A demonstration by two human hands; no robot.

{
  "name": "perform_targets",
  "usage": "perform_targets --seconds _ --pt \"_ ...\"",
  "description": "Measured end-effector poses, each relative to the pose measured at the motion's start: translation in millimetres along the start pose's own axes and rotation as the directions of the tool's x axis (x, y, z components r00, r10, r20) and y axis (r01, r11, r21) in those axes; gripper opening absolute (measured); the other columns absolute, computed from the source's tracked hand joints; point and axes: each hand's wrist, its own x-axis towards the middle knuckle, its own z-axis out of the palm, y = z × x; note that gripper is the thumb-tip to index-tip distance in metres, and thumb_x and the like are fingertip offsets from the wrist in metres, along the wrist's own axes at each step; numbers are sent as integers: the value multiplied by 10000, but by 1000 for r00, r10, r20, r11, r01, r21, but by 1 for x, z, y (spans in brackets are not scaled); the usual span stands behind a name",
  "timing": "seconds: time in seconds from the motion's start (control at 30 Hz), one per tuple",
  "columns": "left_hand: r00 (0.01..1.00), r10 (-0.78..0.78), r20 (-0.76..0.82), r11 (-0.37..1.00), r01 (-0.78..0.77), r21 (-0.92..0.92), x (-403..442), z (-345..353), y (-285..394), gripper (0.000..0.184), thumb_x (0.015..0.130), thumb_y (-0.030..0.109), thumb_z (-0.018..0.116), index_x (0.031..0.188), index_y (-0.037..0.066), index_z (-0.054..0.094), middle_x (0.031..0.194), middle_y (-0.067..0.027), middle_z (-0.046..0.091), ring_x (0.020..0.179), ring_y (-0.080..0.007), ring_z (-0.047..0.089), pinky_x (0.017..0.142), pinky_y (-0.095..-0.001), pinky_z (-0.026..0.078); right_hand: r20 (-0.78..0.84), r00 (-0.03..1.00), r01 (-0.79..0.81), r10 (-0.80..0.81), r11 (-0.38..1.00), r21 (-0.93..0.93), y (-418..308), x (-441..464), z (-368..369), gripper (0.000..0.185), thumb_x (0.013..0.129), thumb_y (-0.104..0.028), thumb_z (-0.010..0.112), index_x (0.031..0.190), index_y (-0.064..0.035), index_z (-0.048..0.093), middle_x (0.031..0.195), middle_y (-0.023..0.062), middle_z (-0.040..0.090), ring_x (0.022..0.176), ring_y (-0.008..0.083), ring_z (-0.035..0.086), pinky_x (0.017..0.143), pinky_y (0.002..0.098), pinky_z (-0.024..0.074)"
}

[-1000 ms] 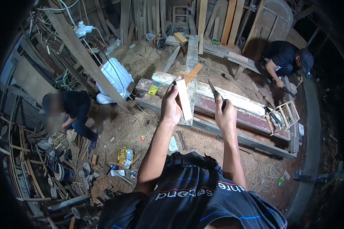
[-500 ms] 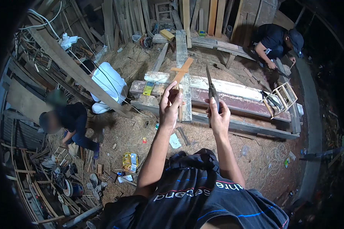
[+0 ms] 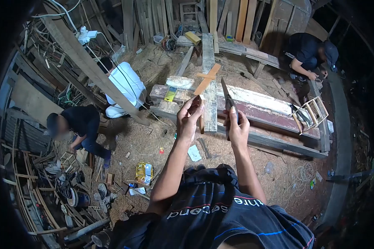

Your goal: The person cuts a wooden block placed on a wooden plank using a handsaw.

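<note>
My left hand (image 3: 188,119) is closed on a narrow wood strip (image 3: 202,118), held upright with its edge towards me. In my right hand (image 3: 237,126) is a knife (image 3: 225,90), its pointed dark blade directed up and away from me. Between and beyond the hands, an orange-brown wooden cross piece (image 3: 207,81) rests on a worn plank (image 3: 210,99). That plank lies across a bench (image 3: 270,116) with a whitish beam and a reddish board. Blade and strip are apart.
A slatted wooden frame (image 3: 313,115) stands at the bench's right end. One person (image 3: 309,56) crouches at the upper right; a person in white (image 3: 124,87) and another in dark clothes (image 3: 81,124) are at the left. A slanting post (image 3: 91,66) rises there; yellow packaging (image 3: 144,172) lies on the floor.
The strip has turned from showing its broad pale face to showing its narrow edge. The knife has moved slightly left and stands more upright than a second ago. The view has shifted a little.
</note>
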Motion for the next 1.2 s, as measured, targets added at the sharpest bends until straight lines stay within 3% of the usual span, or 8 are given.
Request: perform_targets --seconds 0.3,0.43,0.63,0.77,0.87,0.97,1.13,1.2 --pt "989 111 101 994 -109 -22 -4 -27 4 370 993 128 586 1327 -25 544 1157 -50 635 1019 -100 580 912 -258 454 63 988 -131 138 986 -102 7 4 12 357 908 -339 733 928 16 710 583 -42 528 466 25 397 423 235 272" --pt "979 100 180 985 -72 -156 -3 -34 -6 379 1014 132 518 1347 -46 480 1271 -155 594 1203 -272 576 1039 -435 451 88 988 -112 128 979 -169 12 2 18 350 880 -314 761 948 27 718 665 -14 596 510 38 434 447 246 318" --pt "971 159 181 949 -100 -298 -7 -20 2 417 1007 144 525 1380 -23 443 1325 -185 560 1278 -341 529 1066 -494 433 88 981 -172 175 984 -42 5 -2 19 297 851 -241 805 896 8 650 589 -23 553 460 41 462 432 218 343" --pt "981 165 106 939 -123 -323 -7 -20 0 465 978 142 572 1393 -23 439 1355 -210 545 1289 -347 522 1050 -491 456 80 980 -189 181 978 93 -3 2 11 281 821 -186 828 906 14 650 620 -6 576 477 46 478 451 218 358" --pt "984 156 83 958 -130 -258 -8 -19 7 481 977 109 567 1416 -27 427 1345 -226 558 1261 -348 549 1035 -467 482 27 996 -82 81 996 43 4 6 7 321 827 -189 817 993 34 656 613 -20 572 459 31 465 404 208 331" --pt "999 40 -19 991 -42 -125 -4 -26 2 451 982 93 567 1400 -40 463 1294 -228 604 1166 -308 625 973 -399 543 -43 999 3 -2 1000 26 5 9 2 338 818 -173 821 1026 44 667 706 13 632 540 26 504 483 206 380" --pt "994 -33 -101 996 25 -81 -10 -19 7 447 989 147 577 1386 -37 488 1281 -215 620 1096 -244 662 860 -339 589 -18 999 -40 45 976 215 -1 9 -9 258 864 -117 755 1040 47 664 869 77 704 566 26 487 502 205 369" --pt "993 -75 -96 984 58 -171 -8 -22 -1 447 990 174 582 1383 -23 498 1255 -169 638 1072 -204 663 859 -322 582 25 999 -48 42 948 314 -6 9 -13 235 884 -92 721 1059 47 651 900 94 717 552 27 472 491 202 358"
